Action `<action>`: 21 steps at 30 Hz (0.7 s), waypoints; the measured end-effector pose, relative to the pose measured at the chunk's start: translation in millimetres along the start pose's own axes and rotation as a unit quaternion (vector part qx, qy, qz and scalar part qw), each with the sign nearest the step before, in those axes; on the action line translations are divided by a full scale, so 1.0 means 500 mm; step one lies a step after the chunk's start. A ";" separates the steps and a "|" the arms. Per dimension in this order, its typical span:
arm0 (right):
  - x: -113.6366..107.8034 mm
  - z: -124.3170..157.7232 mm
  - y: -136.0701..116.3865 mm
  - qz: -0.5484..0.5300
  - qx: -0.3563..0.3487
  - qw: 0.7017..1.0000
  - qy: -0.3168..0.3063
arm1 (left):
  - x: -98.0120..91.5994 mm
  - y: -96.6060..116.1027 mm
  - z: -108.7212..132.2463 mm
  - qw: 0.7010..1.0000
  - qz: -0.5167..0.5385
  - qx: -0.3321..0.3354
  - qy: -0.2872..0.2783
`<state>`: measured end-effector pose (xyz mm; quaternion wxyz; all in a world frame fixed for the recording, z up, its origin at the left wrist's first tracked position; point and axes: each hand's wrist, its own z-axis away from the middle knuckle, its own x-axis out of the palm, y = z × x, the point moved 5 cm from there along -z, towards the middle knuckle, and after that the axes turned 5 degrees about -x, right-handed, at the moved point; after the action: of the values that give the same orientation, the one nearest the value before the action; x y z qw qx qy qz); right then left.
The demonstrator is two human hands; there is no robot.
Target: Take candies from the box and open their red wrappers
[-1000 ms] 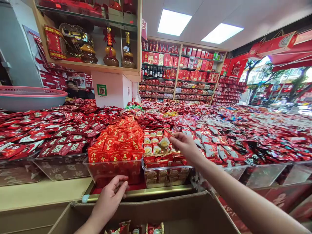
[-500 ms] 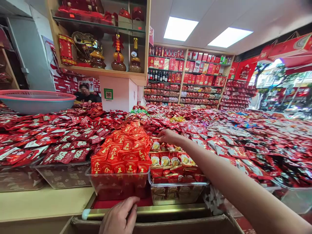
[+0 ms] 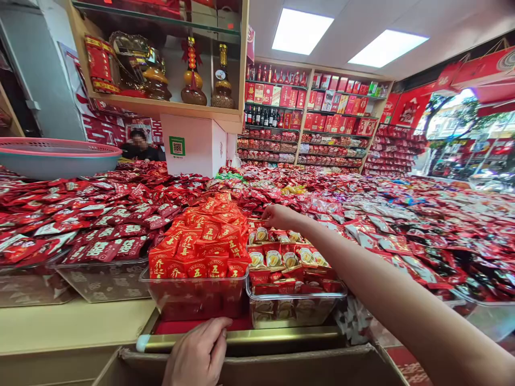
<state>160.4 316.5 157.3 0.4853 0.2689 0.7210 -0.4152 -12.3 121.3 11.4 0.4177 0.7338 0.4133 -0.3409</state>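
Note:
My right hand [image 3: 280,216] reaches over a clear plastic bin [image 3: 298,296] of gold-and-red durian candy packets [image 3: 273,257]. Its fingers are bent and pinched together at the back of that pile; what they hold, if anything, is too small to make out. Low in the view, my left hand [image 3: 199,351] is closed over the rim of an open cardboard box [image 3: 298,364], beside a gold rail [image 3: 281,336]. Just beyond it stands a bin [image 3: 193,292] heaped with bright red wrapped candies [image 3: 201,241].
Heaps of red packets [image 3: 402,214] spread to the right, with dark red packets [image 3: 116,236] on the left. A basin [image 3: 60,163] stands at far left. A glass-shelved cabinet [image 3: 161,104] overhangs the counter. Someone [image 3: 139,146] is behind it; stocked shelves [image 3: 306,118] line the back.
The view has tilted slightly down, so the far shelves sit higher. My right hand stays over the back of the durian packets, its fingers curled a little more. My left hand keeps its place.

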 end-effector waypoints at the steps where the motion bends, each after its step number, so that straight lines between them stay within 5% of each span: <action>1: 0.001 0.001 0.000 0.005 0.002 1.000 0.003 | -0.001 0.001 0.000 1.000 0.000 -0.002 -0.002; 21: 0.027 0.022 -0.014 -0.136 0.076 0.987 -0.047 | -0.003 0.005 0.002 1.000 -0.002 -0.002 -0.022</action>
<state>155.0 303.5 145.4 0.4363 0.1845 0.6936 -0.5427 -10.6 119.1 12.9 0.4275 0.7247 0.4057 -0.3570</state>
